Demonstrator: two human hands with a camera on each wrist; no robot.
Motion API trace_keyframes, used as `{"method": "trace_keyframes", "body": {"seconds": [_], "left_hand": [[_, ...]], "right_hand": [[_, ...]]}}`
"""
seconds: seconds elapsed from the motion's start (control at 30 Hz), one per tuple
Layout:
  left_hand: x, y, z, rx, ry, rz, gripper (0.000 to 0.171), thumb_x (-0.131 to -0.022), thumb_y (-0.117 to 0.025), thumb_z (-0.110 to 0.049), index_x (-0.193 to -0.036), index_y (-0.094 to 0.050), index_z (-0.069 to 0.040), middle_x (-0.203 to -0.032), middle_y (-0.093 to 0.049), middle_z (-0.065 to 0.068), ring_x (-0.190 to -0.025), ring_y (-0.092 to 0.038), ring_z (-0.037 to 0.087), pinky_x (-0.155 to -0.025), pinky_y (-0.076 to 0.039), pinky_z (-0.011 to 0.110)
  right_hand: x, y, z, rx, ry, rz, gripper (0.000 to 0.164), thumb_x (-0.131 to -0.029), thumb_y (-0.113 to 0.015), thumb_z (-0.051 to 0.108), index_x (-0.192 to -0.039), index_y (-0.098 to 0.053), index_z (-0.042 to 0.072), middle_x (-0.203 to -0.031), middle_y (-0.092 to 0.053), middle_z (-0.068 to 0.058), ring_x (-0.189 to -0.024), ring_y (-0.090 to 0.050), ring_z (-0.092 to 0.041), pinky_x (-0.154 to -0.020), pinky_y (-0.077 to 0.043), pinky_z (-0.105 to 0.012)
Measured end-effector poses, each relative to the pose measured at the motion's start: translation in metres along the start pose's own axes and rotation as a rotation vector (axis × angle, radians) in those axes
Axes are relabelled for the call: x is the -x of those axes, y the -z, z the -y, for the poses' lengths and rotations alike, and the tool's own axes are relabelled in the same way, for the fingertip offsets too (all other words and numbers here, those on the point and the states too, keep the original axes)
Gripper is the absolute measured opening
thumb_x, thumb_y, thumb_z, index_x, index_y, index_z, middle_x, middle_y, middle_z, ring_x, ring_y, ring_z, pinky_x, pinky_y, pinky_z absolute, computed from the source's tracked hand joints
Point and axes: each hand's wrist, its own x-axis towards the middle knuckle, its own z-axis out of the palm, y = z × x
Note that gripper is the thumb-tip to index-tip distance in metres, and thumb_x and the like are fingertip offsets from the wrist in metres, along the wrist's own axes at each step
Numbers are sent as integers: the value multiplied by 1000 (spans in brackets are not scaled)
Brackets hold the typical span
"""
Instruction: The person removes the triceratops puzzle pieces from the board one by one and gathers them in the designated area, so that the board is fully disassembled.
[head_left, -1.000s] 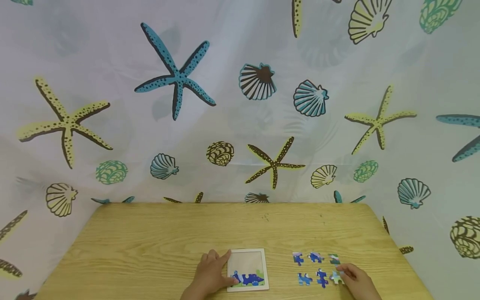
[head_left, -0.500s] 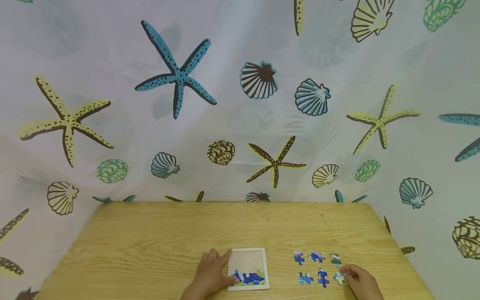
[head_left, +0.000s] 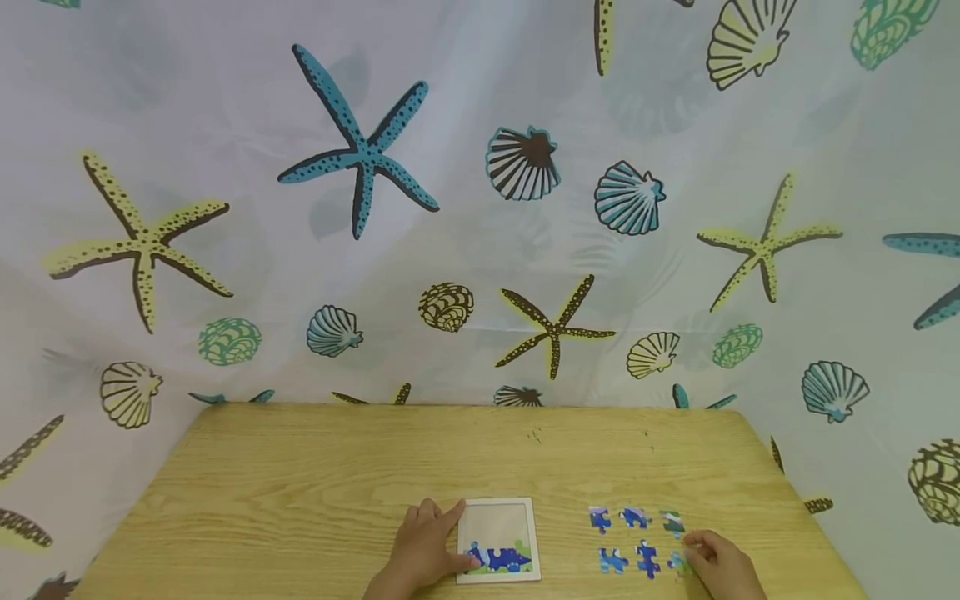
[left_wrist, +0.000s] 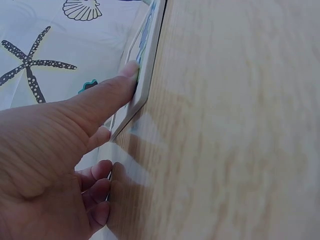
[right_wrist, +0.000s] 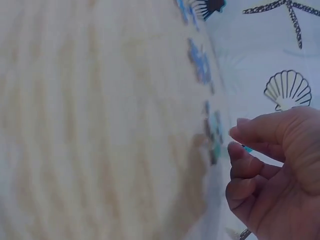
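My left hand (head_left: pixel 424 543) steadies a small square puzzle tray (head_left: pixel 535 540) with a white border. Its thumb lies over the tray's lower left and the index finger touches the upper left corner; the left wrist view shows the thumb (left_wrist: pixel 112 95) straight on the edge. Joined blue and green pieces (head_left: pixel 498 558) fill the tray's near part. My right hand (head_left: pixel 722 565) is beside a light green and blue puzzle piece (head_left: pixel 677 564), partly covering it. In the right wrist view, its thumb and index finger are close together, with nothing visible between the tips.
Several loose puzzle pieces lie in two rows right of the tray, among them a dark blue piece (head_left: pixel 647 559) and a green and white piece (head_left: pixel 672 522). The wooden table (head_left: pixel 315 475) meets a shell-and-starfish patterned curtain (head_left: pixel 465 208) at its back and sides.
My right hand has shifted slightly right, and the light green piece at its fingertips now shows less than before. The left hand stays on the tray. The head view has shifted a little.
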Motion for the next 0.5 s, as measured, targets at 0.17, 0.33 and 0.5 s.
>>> {"method": "trace_keyframes", "body": {"seconds": [0.17, 0.33, 0.5], "left_hand": [[1, -1, 1, -7, 1, -2, 86, -67, -80, -49, -138, -49, -11, -87, -32, 4, -80, -28, 22, -67, -26, 32], [1, -1, 1, 9, 8, 0, 86, -67, -80, -48, -138, -49, -11, -87, -31, 3, -81, -28, 22, -67, -25, 32], [2, -1, 1, 17, -1, 0, 87, -67, -80, -48, -138, -49, -10, -87, -32, 3, -81, -27, 22, -67, -25, 32]], "right_hand": [[3, -4, 23, -29, 42, 12, 21, -92, -58, 13, -106, -65, 0, -80, -57, -1, -71, -50, -16, -66, -44, -34], [5, -17, 62, -86, 137, 50, 19, -92, -58, 10, -107, -65, -1, -79, -55, -1, -67, -46, -14, -59, -42, -28], [7, -44, 98, -137, 353, 167, 21, -92, -60, 12, -108, -62, -2, -81, -53, 0, -67, -45, -9, -61, -43, -23]]}}
